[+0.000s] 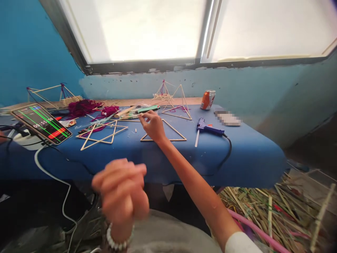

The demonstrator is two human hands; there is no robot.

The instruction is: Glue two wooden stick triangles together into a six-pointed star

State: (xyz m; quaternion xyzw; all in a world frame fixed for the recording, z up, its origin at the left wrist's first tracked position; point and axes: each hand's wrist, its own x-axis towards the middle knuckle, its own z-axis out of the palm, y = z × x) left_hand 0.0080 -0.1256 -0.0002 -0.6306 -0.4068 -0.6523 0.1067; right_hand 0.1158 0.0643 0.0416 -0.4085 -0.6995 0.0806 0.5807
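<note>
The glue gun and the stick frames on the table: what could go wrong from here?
The cord runs down the near side of the table, so a snag might drag the glue gun off. The right hand reaches across the flat stick triangle and could perhaps nudge it out of place.

The single view looks out from a camera on the person's head, facing forward and steeply enough downward to catch the left hand [122, 189], whose blurred fingers lie nearest the lens, and, farther off, the right hand [155, 128] over the table [252, 158]. Its wide field reaches past the right fingers to the wall [126, 86] and window [152, 28] beyond, and down to the heap of strips [250, 203] at their lower right.
</note>
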